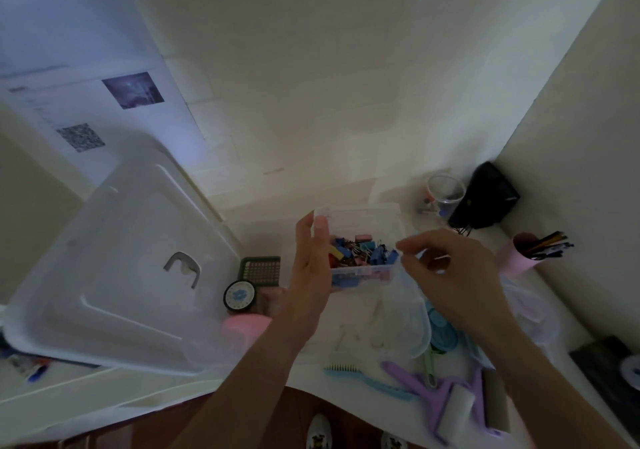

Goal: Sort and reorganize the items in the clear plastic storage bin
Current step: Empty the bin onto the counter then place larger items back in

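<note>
A small clear plastic box [360, 272] full of coloured binder clips [360, 253] is held up over the white table. My left hand [310, 265] grips its left end, thumb and fingers curled round the wall. My right hand [450, 275] hovers at the box's right end, fingers curled and pinching the edge of a thin clear plastic bag [405, 293] that hangs beside the box. The large clear storage bin's lid [114, 258] leans tilted at the left.
A round black dial timer [239, 295], a green gridded item [259, 270] and a pink container [242, 327] sit left of my arm. Near the front edge lie a blue brush [360, 376] and purple rollers [446, 393]. A clear cup [445, 192], a black object [485, 199] and a pink pencil holder [519, 253] stand at the back right.
</note>
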A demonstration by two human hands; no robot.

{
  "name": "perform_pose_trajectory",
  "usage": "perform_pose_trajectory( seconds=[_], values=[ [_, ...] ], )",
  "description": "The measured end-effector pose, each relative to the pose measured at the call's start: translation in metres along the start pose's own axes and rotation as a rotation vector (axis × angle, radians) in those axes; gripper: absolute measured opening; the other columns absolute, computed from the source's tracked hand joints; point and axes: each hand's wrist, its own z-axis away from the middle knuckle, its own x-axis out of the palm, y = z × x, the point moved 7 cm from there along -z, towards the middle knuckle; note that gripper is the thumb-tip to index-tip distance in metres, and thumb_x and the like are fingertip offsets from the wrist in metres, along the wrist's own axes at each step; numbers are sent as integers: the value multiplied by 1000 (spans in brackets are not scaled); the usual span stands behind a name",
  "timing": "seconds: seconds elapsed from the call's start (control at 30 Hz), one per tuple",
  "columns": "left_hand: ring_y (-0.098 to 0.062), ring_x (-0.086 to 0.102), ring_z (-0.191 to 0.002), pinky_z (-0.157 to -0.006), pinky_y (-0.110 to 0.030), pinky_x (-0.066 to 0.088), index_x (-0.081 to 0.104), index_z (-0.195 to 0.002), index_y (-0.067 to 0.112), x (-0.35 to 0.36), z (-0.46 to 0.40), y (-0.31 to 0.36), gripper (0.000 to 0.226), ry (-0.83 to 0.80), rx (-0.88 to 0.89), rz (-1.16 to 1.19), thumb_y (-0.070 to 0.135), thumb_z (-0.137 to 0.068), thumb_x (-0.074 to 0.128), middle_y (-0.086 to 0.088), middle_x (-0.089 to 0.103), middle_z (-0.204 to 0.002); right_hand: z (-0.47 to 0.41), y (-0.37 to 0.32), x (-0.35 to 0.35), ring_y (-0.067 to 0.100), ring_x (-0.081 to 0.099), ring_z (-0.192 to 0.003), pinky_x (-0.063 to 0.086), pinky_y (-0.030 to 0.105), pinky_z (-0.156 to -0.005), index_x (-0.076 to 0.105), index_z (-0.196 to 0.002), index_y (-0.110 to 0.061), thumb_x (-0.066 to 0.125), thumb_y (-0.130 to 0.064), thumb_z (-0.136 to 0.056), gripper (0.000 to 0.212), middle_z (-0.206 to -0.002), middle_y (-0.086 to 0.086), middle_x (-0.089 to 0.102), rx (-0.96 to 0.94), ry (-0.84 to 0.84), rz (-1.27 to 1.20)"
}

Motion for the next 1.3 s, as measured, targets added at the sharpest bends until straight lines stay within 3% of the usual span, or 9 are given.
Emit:
perform_pose_trajectory(
  seconds=[0.1, 0.23, 0.4, 0.73, 0.9, 1.03, 1.1, 1.2, 1.3],
  values=[
    [-12, 73, -94, -74, -47, 63, 46, -126, 40, 3, 1, 2, 36, 4, 39, -43, 60, -99, 30, 13, 68, -102, -1, -6, 7, -1, 57, -67, 39, 4, -62, 76, -88, -33, 74, -19, -83, 15, -85, -17, 62, -80, -27, 160],
    [-20, 73, -95, -74, -50, 63, 45, -127, 39, 8, 3, 3, 37, -10, 31, -47, 59, -99, 32, 5, 69, -105, -2, -14, 16, 0, 53, -70, 39, 6, -66, 78, -100, -25, 73, -19, -86, 16, -90, -12, 59, -151, -75, 166],
    [-19, 73, -95, -77, -51, 62, 46, -128, 33, 8, 4, 5, 37, -13, 25, -14, 55, -100, 34, 10, 71, -100, -1, -18, 22, 14, 56, -89, 49, 31, -80, 73, -109, -29, 73, -31, -86, 23, -102, -9, 64, -192, -109, 195],
    [-18, 74, -94, -70, -46, 63, 43, -133, 32, 9, 9, 3, 50, -31, 6, -9, 61, -93, 36, 8, 71, -105, -2, -39, 17, 12, 55, -78, 33, 7, -66, 77, -90, -25, 81, -22, -79, 13, -69, -33, 48, -214, 0, 120],
    [-16, 73, -93, -70, -48, 63, 44, -131, 31, 4, 10, 7, 46, -15, 29, -19, 59, -96, 35, 6, 69, -103, 1, -34, 16, 14, 58, -74, 42, 25, -66, 74, -87, -26, 78, -16, -81, 12, -79, -12, 68, -318, -23, 278],
    [-23, 73, -97, -71, -46, 63, 44, -132, 32, 1, 7, -2, 49, 1, -5, 2, 63, -95, 35, 3, 70, -108, 6, -35, 19, 16, 61, -74, 44, 24, -65, 78, -91, -21, 76, -13, -82, 12, -83, -6, 70, -363, -34, 325],
    [-26, 73, -101, -74, -49, 63, 46, -133, 33, -2, 5, -8, 56, 20, -32, -1, 72, -93, 33, -4, 68, -118, 6, -31, 14, 8, 62, -75, 50, 22, -70, 77, -97, -22, 72, -12, -84, 16, -88, -8, 70, -322, -32, 273],
    [-29, 73, -101, -78, -53, 61, 48, -134, 29, -6, 2, -14, 74, 26, -59, 3, 82, -86, 31, -11, 68, -121, 5, -18, -9, -4, 62, -76, 43, 3, -70, 74, -96, -27, 65, -5, -88, 25, -87, -21, 65, -147, 73, 111],
    [-31, 73, -101, -80, -56, 60, 49, -132, 27, -6, 1, -14, 69, 22, -70, 39, 77, -90, 27, -14, 68, -121, 0, 7, -17, 3, 66, -83, 55, 19, -74, 69, -93, -35, 61, -16, -95, 20, -92, -17, 69, 96, 144, -162]
  ],
)
